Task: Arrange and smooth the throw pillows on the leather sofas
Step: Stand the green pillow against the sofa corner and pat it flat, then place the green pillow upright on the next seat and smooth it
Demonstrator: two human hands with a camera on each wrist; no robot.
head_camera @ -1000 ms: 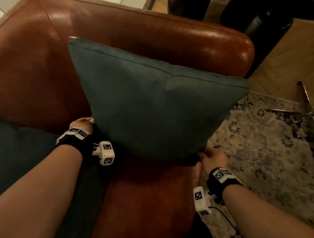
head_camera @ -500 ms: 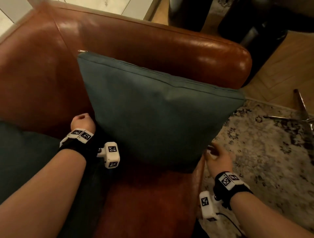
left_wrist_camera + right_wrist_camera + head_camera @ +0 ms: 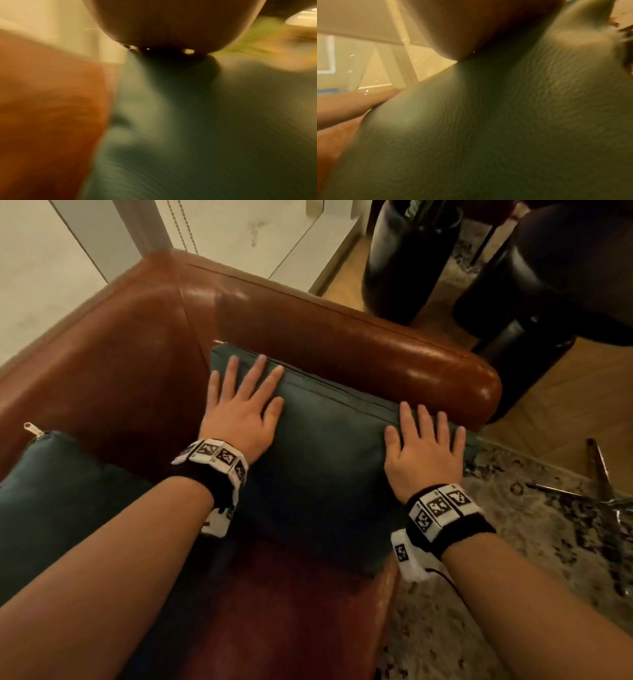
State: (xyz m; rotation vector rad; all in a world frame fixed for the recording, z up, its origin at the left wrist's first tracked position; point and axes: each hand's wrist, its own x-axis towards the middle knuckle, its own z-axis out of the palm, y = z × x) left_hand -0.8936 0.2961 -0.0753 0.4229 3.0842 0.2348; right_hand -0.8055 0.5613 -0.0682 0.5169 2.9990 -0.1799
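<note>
A dark teal throw pillow [image 3: 325, 460] leans against the armrest [image 3: 394, 354] of the brown leather sofa [image 3: 120, 354]. My left hand [image 3: 243, 398] lies flat on the pillow's upper left part, fingers spread and straight. On its upper right part my right hand [image 3: 421, 443] presses flat as well, fingers straight toward the top seam. Both wrist views are blurred; the left one shows teal fabric [image 3: 205, 128] beside brown leather [image 3: 48, 108], the right one mostly pillow fabric [image 3: 488, 128]. A second teal pillow [image 3: 51, 491] with a zip pull lies at the left.
A patterned rug [image 3: 513, 577] covers the floor right of the sofa, with chrome chair legs [image 3: 603, 491] on it. Dark rounded furniture [image 3: 513, 285] stands behind the armrest on wooden flooring. A pale wall with a blind chain [image 3: 185, 227] is at the back.
Both hands have left the pillow's lower corners and moved up onto its front face, now lying flat. The head view has tilted up, so more of the wall shows.
</note>
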